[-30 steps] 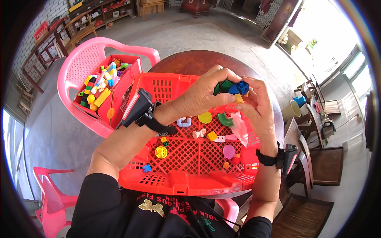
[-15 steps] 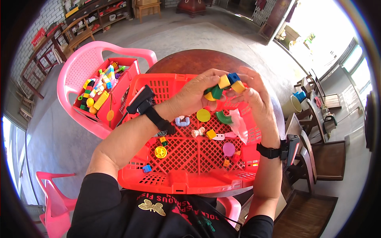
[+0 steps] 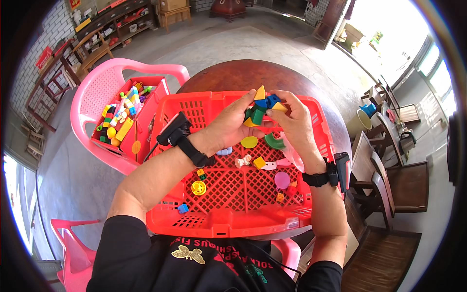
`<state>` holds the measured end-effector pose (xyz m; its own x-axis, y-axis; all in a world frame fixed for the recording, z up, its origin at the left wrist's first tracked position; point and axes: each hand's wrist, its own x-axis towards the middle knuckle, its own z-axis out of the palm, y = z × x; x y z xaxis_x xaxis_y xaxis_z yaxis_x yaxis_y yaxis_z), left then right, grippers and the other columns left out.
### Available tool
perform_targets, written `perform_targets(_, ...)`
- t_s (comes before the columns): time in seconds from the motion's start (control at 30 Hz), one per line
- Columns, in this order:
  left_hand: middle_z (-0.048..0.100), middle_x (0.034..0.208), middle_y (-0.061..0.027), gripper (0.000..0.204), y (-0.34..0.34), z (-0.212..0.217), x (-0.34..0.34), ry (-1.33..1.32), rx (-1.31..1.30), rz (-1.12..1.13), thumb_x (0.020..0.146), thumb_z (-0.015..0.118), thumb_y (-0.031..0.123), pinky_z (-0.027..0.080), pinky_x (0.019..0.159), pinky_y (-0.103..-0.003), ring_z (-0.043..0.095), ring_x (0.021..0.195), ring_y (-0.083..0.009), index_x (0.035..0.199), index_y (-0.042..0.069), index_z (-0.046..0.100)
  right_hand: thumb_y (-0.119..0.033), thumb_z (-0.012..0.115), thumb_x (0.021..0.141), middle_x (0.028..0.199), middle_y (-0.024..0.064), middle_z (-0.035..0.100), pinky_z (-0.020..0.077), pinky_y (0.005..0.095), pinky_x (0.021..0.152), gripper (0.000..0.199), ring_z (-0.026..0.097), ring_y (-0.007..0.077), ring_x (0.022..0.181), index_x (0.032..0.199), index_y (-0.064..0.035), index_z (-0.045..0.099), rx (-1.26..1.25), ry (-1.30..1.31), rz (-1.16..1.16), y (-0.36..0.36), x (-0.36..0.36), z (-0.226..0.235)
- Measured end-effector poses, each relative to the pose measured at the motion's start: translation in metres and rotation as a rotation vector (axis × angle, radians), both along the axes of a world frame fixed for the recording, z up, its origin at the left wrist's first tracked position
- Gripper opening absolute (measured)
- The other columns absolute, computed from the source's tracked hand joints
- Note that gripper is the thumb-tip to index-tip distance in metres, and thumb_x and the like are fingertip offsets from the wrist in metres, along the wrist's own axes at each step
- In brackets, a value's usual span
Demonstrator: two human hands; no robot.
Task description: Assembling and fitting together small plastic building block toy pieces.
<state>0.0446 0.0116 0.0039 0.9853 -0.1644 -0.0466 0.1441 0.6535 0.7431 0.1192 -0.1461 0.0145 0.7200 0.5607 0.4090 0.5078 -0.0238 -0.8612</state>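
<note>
Above the far side of a red plastic basket (image 3: 228, 226), both hands hold a cluster of toy blocks (image 3: 259, 113) in green, blue and yellow. My left hand (image 3: 232, 119) is closed round its left side. The fingers of my right hand (image 3: 294, 121) pinch a yellow block at its right edge. One yellow piece points upward from the top. Below in the basket lie a yellow disc (image 3: 249, 142), a green curved piece (image 3: 275, 141), a small pale figure (image 3: 242, 161), a yellow block (image 3: 259, 162), a purple disc (image 3: 282, 180), a yellow wheel (image 3: 198, 188) and a blue block (image 3: 183, 208).
The basket rests on a round brown table (image 3: 243, 73). To the left, a pink plastic chair (image 3: 97, 87) bears a red box (image 3: 151, 117) full of toy blocks. Wooden chairs (image 3: 406, 192) stand at the right, and another pink chair (image 3: 73, 248) at the lower left.
The block cluster has turned in my hands, so a yellow piece now points up. My right hand has come left and its fingers have closed in on the cluster's right edge.
</note>
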Motion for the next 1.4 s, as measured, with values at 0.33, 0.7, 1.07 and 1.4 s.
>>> perform_targets(0.33,0.061,0.099,-0.0051,0.042,0.004,-0.01,0.004,0.056,0.036,0.066,0.094,0.043,0.049,0.055,0.071,-0.041,0.062,0.083,-0.0182,0.114,0.013,0.054,-0.003,0.069,0.073,0.094,0.0117,0.063,0.0487,0.0279,0.069,0.042,0.063,0.0178,0.084,0.113,-0.0034,0.057,-0.114,-0.018,-0.082,0.002,-0.005,0.001)
perform_targets(0.7,0.062,0.098,-0.0048,0.048,-0.006,-0.011,-0.004,0.081,0.14,-0.036,0.092,0.046,0.052,0.055,0.067,-0.037,0.063,0.085,-0.0161,0.109,0.009,0.056,-0.003,0.068,0.076,0.08,0.005,0.06,0.0458,0.0275,0.059,0.024,0.056,0.0137,0.066,0.097,-0.0037,0.056,-0.194,-0.168,0.021,-0.002,-0.001,0.006)
perform_targets(1.07,0.06,0.101,-0.0049,0.024,-0.008,-0.007,-0.001,-0.015,0.077,0.046,0.088,0.061,0.017,0.057,0.07,-0.033,0.061,0.087,-0.0145,0.109,0.007,0.056,-0.001,0.06,0.08,0.089,0.0033,0.061,0.0436,0.023,0.075,0.013,0.055,0.0083,0.082,0.09,-0.0059,0.054,0.404,0.418,0.144,-0.009,0.004,0.012)
perform_targets(1.4,0.061,0.104,-0.0051,0.027,-0.009,-0.004,-0.003,-0.012,0.09,0.07,0.09,0.059,0.016,0.055,0.077,-0.032,0.062,0.09,-0.016,0.114,0.006,0.057,-0.003,0.06,0.082,0.088,0.0002,0.063,0.0441,0.0226,0.076,0.017,0.056,0.007,0.081,0.099,-0.0052,0.059,0.332,0.389,0.148,-0.008,0.005,0.008)
